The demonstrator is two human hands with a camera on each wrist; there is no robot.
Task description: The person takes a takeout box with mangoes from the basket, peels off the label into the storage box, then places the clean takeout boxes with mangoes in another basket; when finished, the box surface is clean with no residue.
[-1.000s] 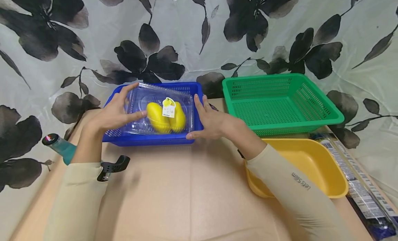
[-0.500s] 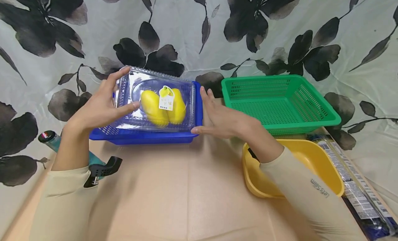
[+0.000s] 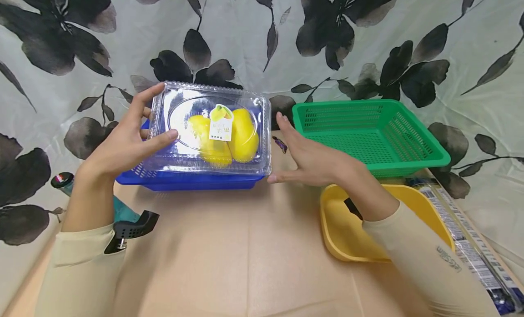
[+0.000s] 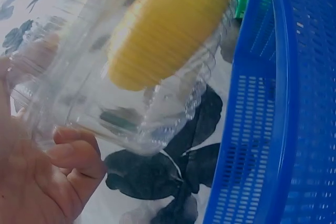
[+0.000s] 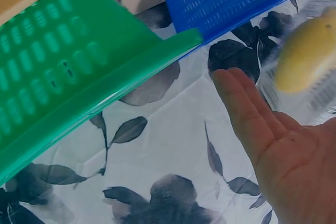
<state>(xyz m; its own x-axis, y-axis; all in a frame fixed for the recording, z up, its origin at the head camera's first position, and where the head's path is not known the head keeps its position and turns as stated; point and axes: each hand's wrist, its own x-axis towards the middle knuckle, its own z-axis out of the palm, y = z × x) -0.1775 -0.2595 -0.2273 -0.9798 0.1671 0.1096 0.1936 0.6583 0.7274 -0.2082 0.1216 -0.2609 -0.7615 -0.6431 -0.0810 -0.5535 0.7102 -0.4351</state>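
My left hand grips the left end of a clear plastic clamshell box, thumb over the lid and fingers around the edge. Inside lie two yellow mangoes, seen through the lid, which carries a white tag with a mango picture. The box is held above the blue basket, covering most of it in the head view; the left wrist view shows it clear of the basket's rim. My right hand is spread out to the right of the box, fingers straight, holding nothing.
A green basket stands at the back right, with a yellow tray in front of it. A long printed packet lies along the right edge. Behind my left wrist is a teal bottle. A small dark wrapper lies between the baskets.
The mango box has come up out of the blue basket and closer, in my left hand. My right hand has drawn away to the right, uncovering the small wrapper.
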